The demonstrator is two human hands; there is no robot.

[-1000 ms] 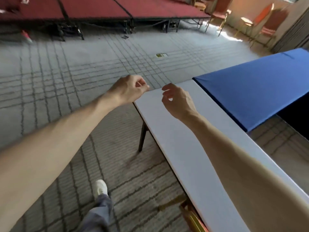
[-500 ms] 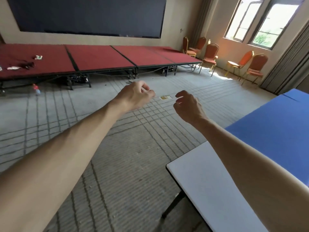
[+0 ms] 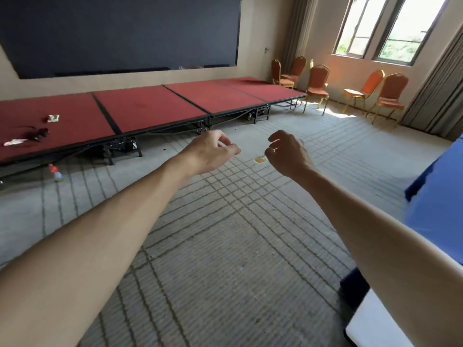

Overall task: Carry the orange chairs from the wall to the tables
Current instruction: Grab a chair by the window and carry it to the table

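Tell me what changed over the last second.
The view swung up from the white table, which with the blue table now sits at the right edge; the red stage and orange chairs came into fuller view. Nothing was grasped or released: left hand and right hand stay raised, loosely curled, empty.

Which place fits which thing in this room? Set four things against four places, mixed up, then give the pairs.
Things:
1 chairs
2 bottle
3 screen
4 blue table

Places:
a on the carpet beside the stage
b right edge of view
c on the wall above the stage
d below the windows

Pairs: 1-d, 2-a, 3-c, 4-b
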